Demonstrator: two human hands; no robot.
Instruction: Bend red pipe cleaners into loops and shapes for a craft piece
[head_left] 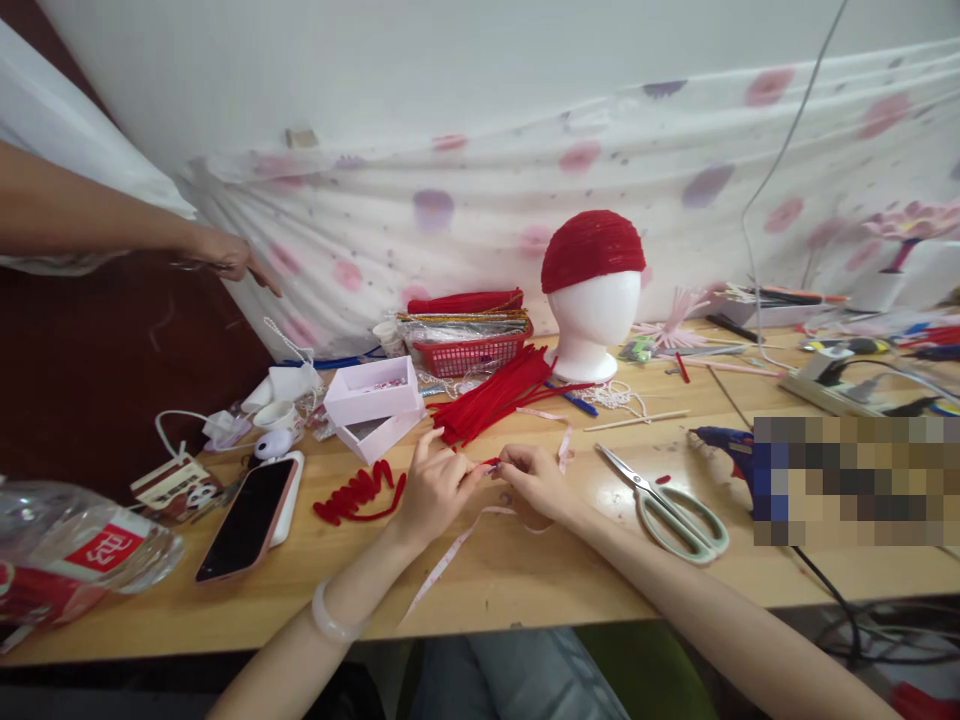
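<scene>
Over the middle of the wooden table, my left hand (435,487) and my right hand (534,482) meet, fingertips pinched on a small red piece (491,462) between them. It looks like red fuzzy stem; its exact shape is too small to tell. A thin pink-white measuring tape (450,555) runs beneath my hands. To the left lies a coiled red fuzzy stem (360,492). Just beyond my hands is a bundle of red stems (495,395). Behind it stands a white foam head (592,320) with a red wrapped cap (594,248).
Scissors (667,505) and a blue glue gun (724,440) lie to the right. On the left are a phone (247,520), a bottle (90,540) and white boxes (375,400). Another person's hand (232,258) points from the upper left. A red basket (472,352) stands behind.
</scene>
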